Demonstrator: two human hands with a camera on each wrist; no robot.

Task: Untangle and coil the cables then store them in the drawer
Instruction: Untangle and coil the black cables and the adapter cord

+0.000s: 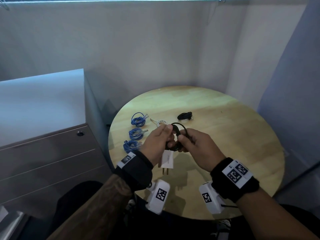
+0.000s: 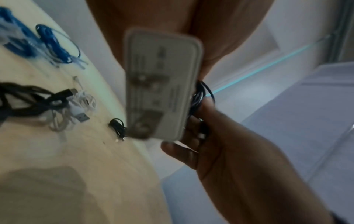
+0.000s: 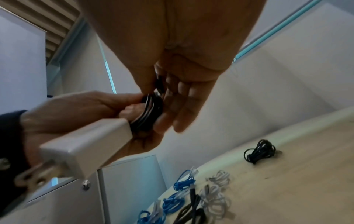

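Note:
Over the round wooden table point(image 1: 225, 144), both hands work a black cable point(image 1: 178, 129) wound into a small coil. My left hand point(image 1: 166, 135) grips the coil point(image 3: 149, 112), and a white plug adapter point(image 1: 167, 160) on the cable's end hangs below it, prongs down. My right hand point(image 1: 185, 141) pinches the same coil from the right with thumb and fingers point(image 3: 172, 106). In the left wrist view the adapter point(image 2: 162, 84) is blurred. Three coiled blue cables point(image 1: 136, 132) lie in a row at the table's left. A white cable point(image 1: 161, 122) and a coiled black cable point(image 1: 185, 116) lie behind my hands.
A grey drawer cabinet point(image 1: 52, 153) with a round lock point(image 1: 80, 133) stands left of the table, its drawers closed. Another loose black cable point(image 3: 191, 212) lies beside the white cables point(image 3: 216, 197). Walls enclose the table at the back and right.

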